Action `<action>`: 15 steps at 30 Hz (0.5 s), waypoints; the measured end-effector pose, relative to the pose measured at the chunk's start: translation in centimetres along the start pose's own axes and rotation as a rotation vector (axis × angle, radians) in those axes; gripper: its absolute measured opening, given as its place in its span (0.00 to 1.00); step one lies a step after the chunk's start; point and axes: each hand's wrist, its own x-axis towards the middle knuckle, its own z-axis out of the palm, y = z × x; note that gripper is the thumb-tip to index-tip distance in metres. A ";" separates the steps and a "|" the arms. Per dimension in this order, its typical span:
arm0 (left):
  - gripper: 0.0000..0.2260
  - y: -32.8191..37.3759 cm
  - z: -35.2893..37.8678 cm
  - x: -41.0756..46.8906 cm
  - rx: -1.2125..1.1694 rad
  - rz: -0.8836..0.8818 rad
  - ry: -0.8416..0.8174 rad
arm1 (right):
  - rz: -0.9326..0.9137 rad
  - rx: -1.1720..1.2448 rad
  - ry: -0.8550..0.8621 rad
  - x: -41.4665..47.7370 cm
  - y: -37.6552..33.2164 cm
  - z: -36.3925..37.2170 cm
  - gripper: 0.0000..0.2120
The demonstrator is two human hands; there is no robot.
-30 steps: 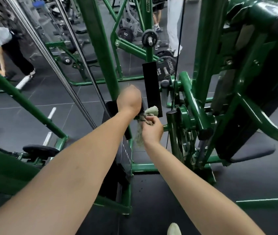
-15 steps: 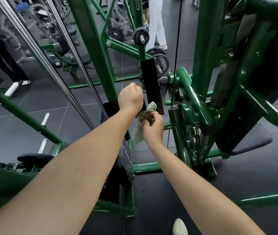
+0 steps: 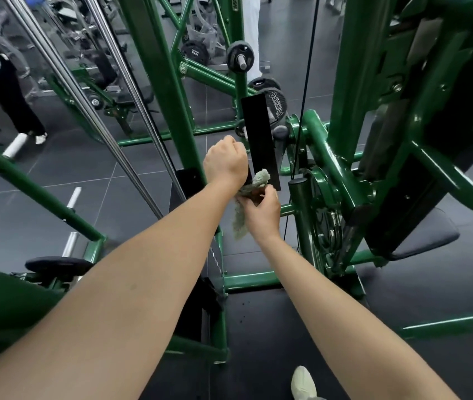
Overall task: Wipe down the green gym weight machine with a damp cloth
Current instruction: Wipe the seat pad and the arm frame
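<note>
The green weight machine fills the view; its slanted upright post rises just left of my hands. My left hand is curled in a fist beside a flat black bar, and what its fingers hold is hidden. Just below it, my right hand grips a pale green-grey cloth. One end of the cloth bunches up against the black bar's lower end; the other hangs down by my wrist.
Two chrome guide rods slant down on the left. A thick green curved tube and a black padded seat stand right. Weight plates sit behind. A person stands far left. My shoe is on the dark floor.
My view has tilted, so the hands sit a little higher in the frame. Both hands stay together at the black bar with the cloth; the right hand has shifted slightly under the left.
</note>
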 end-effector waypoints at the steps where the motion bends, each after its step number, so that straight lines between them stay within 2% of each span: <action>1: 0.15 0.0 -0.1 -0.1 0.003 0.004 0.000 | 0.046 0.018 -0.041 0.4 0.2 -0.5 0.11; 4: 0.15 0.1 -0.3 -0.2 0.010 0.007 -0.002 | 0.136 0.112 -0.119 1.6 0.7 -2.4 0.04; 6: 0.15 0.1 -0.2 -0.2 0.009 0.006 -0.007 | 0.179 0.125 -0.040 2.3 0.8 -3.7 0.06; 8: 0.15 0.1 -0.2 -0.1 0.012 0.006 -0.002 | 0.125 0.005 0.037 2.2 0.9 -4.3 0.06; 13: 0.15 0.0 0.0 0.0 0.031 0.006 0.005 | -0.017 -0.315 -0.062 0.7 1.1 -1.5 0.05; 15: 0.15 -0.1 0.1 0.1 0.035 0.005 0.006 | -0.013 -0.394 -0.098 0.4 1.2 -0.5 0.10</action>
